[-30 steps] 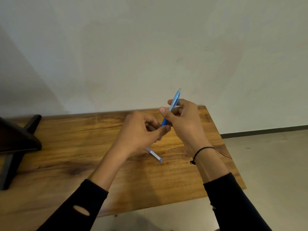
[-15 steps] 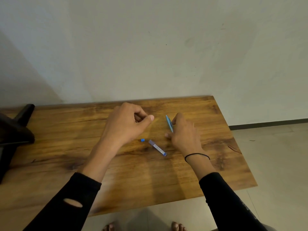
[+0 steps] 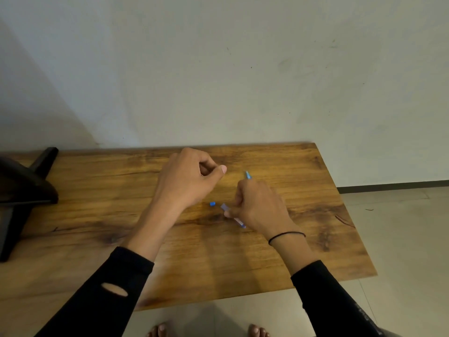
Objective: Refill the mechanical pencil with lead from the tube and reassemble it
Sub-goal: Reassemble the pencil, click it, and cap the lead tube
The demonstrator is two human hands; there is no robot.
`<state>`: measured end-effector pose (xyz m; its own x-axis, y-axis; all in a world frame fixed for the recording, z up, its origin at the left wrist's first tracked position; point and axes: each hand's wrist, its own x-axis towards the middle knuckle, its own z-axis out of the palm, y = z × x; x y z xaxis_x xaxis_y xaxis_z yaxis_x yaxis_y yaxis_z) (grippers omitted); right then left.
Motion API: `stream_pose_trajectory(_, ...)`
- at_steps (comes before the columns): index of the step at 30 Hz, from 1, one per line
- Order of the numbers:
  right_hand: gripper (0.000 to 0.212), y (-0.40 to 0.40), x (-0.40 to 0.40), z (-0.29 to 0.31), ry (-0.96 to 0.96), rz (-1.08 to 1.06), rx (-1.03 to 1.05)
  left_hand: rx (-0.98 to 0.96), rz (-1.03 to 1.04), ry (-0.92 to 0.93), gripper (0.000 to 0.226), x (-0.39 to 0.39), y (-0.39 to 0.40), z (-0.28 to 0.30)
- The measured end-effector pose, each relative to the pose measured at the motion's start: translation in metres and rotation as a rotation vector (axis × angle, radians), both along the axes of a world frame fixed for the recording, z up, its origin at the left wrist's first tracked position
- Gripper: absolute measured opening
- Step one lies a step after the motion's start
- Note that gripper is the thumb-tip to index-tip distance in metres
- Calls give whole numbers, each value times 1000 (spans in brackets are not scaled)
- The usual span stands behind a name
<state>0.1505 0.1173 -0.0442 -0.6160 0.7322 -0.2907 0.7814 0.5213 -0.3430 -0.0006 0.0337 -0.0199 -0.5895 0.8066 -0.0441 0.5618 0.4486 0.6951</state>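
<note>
The blue mechanical pencil (image 3: pixel 247 175) lies on the wooden table (image 3: pixel 303 203); only its far end shows past my right hand (image 3: pixel 258 206). My right hand is down on the table, thumb and fingers pinched on the small lead tube (image 3: pixel 239 222), which rests flat with its near end showing. A small blue cap (image 3: pixel 212 203) lies loose just left of the tube. My left hand (image 3: pixel 190 177) hovers above the table to the left, fingers curled and thumb pressed to the forefinger; nothing shows inside it.
A black stand with angled legs (image 3: pixel 26 190) sits at the table's left end. The wall runs right behind the table's far edge. Bare feet (image 3: pixel 257 332) and floor tiles show beyond the near and right edges.
My right hand put the pencil down on the table and moved back onto the lead tube. The blue cap now lies on the table. My left hand drew away to the left.
</note>
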Motion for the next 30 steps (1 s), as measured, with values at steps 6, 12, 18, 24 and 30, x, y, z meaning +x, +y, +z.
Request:
stream_pose_trajectory(6,32,-7,-3,-9,2,35,81,-26,15,-11,27,0,-1,0)
stream_pose_trajectory(12,22,7,-7,6,557,-207,-51,-36,18,-522,22,5,0,1)
stream_pose_trajectory(18,18,-2,-17,-2,790,-322,-325,102,221,-931,16,17,2,-5)
stream_pose_trajectory(24,15,2,-22,4,1096,-391,-678,202,208,-1056,6,10,2,0)
stream_pose_trajectory(30,17,6,-19,2,954,-233,-516,247,291,-888,7,0,0,-1)
